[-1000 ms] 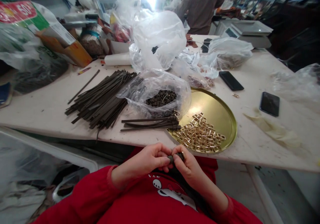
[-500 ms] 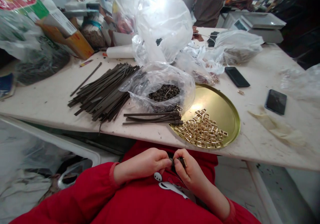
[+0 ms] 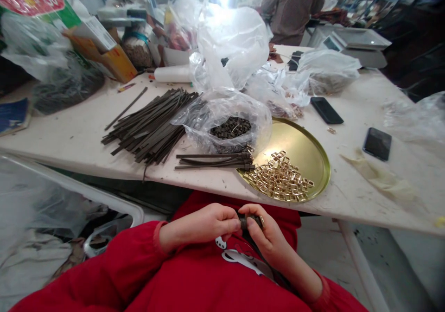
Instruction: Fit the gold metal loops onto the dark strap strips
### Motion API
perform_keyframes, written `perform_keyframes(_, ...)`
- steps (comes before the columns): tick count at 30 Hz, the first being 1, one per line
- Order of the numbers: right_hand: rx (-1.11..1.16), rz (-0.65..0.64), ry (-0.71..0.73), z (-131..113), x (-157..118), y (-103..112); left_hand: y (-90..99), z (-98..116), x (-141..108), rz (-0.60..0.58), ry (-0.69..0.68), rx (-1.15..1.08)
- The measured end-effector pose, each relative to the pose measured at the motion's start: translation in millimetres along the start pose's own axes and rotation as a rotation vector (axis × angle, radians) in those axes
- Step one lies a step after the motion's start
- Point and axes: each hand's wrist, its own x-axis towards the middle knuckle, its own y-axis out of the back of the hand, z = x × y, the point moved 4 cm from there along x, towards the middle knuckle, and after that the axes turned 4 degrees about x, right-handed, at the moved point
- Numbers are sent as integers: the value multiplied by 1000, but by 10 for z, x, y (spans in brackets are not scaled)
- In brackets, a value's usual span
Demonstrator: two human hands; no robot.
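Over my lap, both hands are closed on a dark strap (image 3: 244, 222) with a gold buckle (image 3: 261, 220) at its right end. My left hand (image 3: 218, 220) pinches the strap's left part between thumb and fingers. My right hand (image 3: 261, 232) grips it beside the buckle, thumb pressed on the dark material. The fingers hide much of the strap. On the table edge ahead lie several buckled straps (image 3: 212, 161), their ends over the rim of a round gold tray (image 3: 321, 159). A heap of gold buckles (image 3: 281, 180) rests in the tray.
Left of an open plastic bag (image 3: 262, 122) of small dark loops (image 3: 231, 127) lies a pile of loose dark strips (image 3: 149, 124). Two phones (image 3: 327, 110) lie at right. Further back are stuffed bags, boxes (image 3: 120, 64) and a scale (image 3: 347, 43); a person (image 3: 295, 10) stands beyond.
My hands stay together on the strap. My right fingers have shifted, and more of the dark strap shows between the hands. The whole view has moved slightly.
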Motion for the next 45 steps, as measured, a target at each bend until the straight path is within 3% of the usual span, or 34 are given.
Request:
perform_keyframes(8, -10, 16, -3, 53, 16, -34, 55, -83, 47, -14, -64, 133)
perform_keyframes(18, -131, -32, -22, 186, 37, -23, 42, -139, 131, -107, 50, -53)
perform_keyframes(24, -191, -64, 33, 190, 92, -55, -20, -193, 211, 0, 37, 27)
perform_keyframes(29, -81, 3, 28, 193, 123, -36, 45, -142, 203, 147, -24, 162)
perform_keyframes(32, 9, 31, -1, 169, 105, -6, 55, -79, 140, 10, -23, 6)
perform_keyframes(36, 174, 85, -57, 127, 61, 18, 19, -62, 94, -208, 46, -421)
perform_keyframes(40, 231, 89, -68, 87, 16, -5, -26, -103, 113, -249, 113, -519)
perform_keyframes(45, 116, 78, -23, 47, -39, -33, -101, -121, 104, -133, 118, -376)
